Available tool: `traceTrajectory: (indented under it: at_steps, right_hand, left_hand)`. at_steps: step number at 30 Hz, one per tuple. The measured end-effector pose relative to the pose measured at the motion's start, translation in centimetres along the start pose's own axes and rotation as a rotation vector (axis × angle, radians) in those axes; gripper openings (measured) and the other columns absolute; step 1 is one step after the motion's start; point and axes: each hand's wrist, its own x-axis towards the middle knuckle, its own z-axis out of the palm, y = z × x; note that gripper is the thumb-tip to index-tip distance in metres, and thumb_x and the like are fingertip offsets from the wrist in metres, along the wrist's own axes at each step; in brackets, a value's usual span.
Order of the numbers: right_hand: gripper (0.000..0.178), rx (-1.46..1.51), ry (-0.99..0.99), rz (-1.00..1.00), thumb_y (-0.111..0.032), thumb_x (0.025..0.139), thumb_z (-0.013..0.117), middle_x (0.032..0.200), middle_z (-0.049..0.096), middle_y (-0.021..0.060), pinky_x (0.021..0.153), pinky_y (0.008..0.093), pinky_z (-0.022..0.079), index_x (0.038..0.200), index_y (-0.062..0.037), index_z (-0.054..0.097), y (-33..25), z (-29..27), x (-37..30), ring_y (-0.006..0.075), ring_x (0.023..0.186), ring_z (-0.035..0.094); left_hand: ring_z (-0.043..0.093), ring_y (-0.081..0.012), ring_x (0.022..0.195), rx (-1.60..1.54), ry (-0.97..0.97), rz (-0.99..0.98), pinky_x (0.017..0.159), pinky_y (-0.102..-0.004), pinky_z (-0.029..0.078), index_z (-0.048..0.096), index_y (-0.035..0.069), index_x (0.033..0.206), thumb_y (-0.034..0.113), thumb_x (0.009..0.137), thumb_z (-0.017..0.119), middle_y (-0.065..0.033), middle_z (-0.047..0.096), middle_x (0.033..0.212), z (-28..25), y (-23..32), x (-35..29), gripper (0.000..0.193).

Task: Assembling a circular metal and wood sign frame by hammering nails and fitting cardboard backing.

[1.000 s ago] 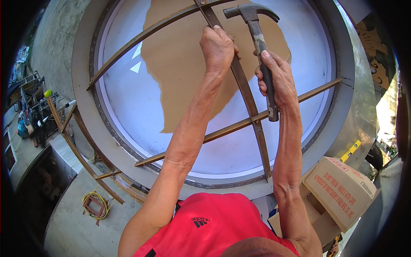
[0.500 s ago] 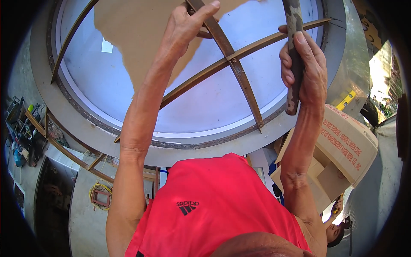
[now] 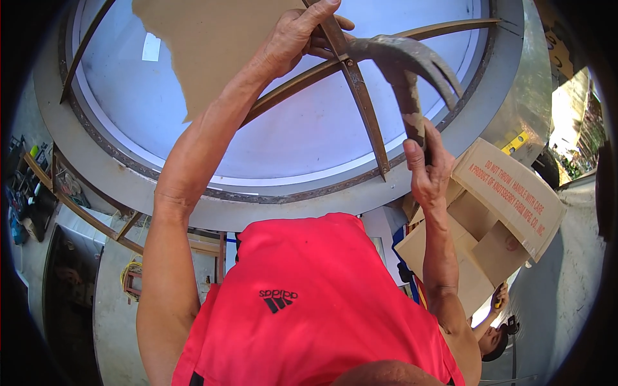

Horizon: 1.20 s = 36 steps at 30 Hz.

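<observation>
My right hand (image 3: 430,168) is closed round the lower handle of a dark claw hammer (image 3: 404,87). The hammer's head is up, its claw curving to the right and its other end close by the crossing of two rusty metal bars; whether it touches them I cannot tell. My left hand (image 3: 297,37) is wrapped round one brown metal bar (image 3: 360,106), just beyond the crossing, thumb on its near side. A bolt or rivet sits where it meets the second curved bar (image 3: 444,27). Both bars span a large round metal ring (image 3: 283,207).
Torn brown cardboard (image 3: 199,45) lies over the pale surface inside the ring. An open cardboard box (image 3: 508,193) and a yellow level (image 3: 515,143) are at the right. Another person's hand (image 3: 499,296) shows at lower right. Curved metal strips (image 3: 84,212) and tools stand at the left.
The hammer has swung from a handle-down hold at the right toward the bars' crossing, its head now in view. My left hand has slid along the bar, closer to the crossing.
</observation>
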Motion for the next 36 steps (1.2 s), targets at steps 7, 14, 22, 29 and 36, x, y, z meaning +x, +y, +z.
traceTrajectory:
  at_steps: [7,14,22,29,36]
  right_hand:
    - [0.038,-0.058,0.062,-0.142,-0.02,0.096,0.067,0.099,0.072,0.0144,0.074,0.0294,0.053,0.128,-0.0011,0.059,-0.3,2.4,-0.8,0.0213,0.082,0.07]
    - [0.038,-0.102,0.115,-0.239,-0.017,0.095,0.067,0.101,0.072,0.0138,0.076,0.0319,0.054,0.129,-0.0019,0.059,-0.3,2.7,-0.7,0.0231,0.084,0.071]
    - [0.04,-0.194,0.125,-0.27,-0.017,0.095,0.068,0.097,0.071,0.0172,0.073,0.0331,0.055,0.129,-0.0006,0.058,0.7,3.5,-0.7,0.0265,0.082,0.071]
    - [0.04,-0.211,0.121,-0.267,-0.015,0.094,0.068,0.101,0.071,0.0177,0.075,0.0335,0.055,0.13,0.0019,0.057,1.4,3.2,-0.7,0.028,0.084,0.072]
    - [0.039,-0.161,0.163,-0.401,-0.014,0.095,0.067,0.097,0.071,0.0167,0.07,0.033,0.055,0.129,0.0018,0.057,1.6,3.3,-0.7,0.0269,0.08,0.071]
  left_hand:
    - [0.072,-0.0219,0.081,0.242,0.101,0.025,0.078,-0.0333,0.059,0.066,-0.008,0.106,0.04,0.082,0.078,-0.0158,0.071,0.094,0.4,-0.1,-0.5,0.055]
    - [0.069,-0.0228,0.064,0.291,0.186,-0.004,0.056,-0.0355,0.059,0.068,-0.008,0.087,0.019,0.079,0.074,-0.0154,0.068,0.073,1.1,1.3,-0.6,0.029]
    - [0.066,-0.0208,0.061,0.355,0.252,-0.039,0.055,-0.0334,0.056,0.068,-0.006,0.08,0.018,0.077,0.075,-0.0126,0.067,0.069,1.7,2.2,-1.1,0.025]
    - [0.064,-0.0192,0.059,0.403,0.286,-0.051,0.055,-0.034,0.052,0.069,-0.004,0.078,0.019,0.077,0.074,-0.0105,0.066,0.067,1.9,2.4,-1.3,0.023]
    - [0.063,-0.0185,0.059,0.444,0.286,-0.038,0.054,-0.0331,0.051,0.069,-0.003,0.073,0.017,0.076,0.074,-0.0093,0.065,0.064,1.4,2.0,-0.8,0.021]
